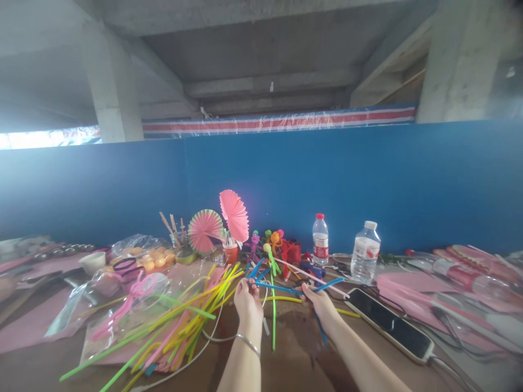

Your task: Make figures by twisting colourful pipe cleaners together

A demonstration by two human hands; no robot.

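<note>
Blue pipe cleaners point(280, 287) stretch between my two hands above the brown table point(294, 354). My left hand point(248, 299) pinches their left part, where several blue ends fan upward. With fingers and thumb closed, my right hand point(318, 300) holds the right part; one blue end sticks out to the right and another hangs below. Behind my hands, a green pipe cleaner with a pale yellow ball point(267, 247) on top reaches down between them. A yellow pipe cleaner point(286, 299) runs behind my right hand. Beside my left hand lies a pile of yellow, green and pink pipe cleaners point(183, 321).
Two bottles point(321, 242) point(365, 256) stand at the back right, near a phone point(392, 325) with a cable. Pink paper fans point(235, 215) rise from a red cup point(231, 253). A pink bow point(137, 288), plastic bags and a white cup point(93, 263) lie left. A blue partition point(286, 174) stands behind.
</note>
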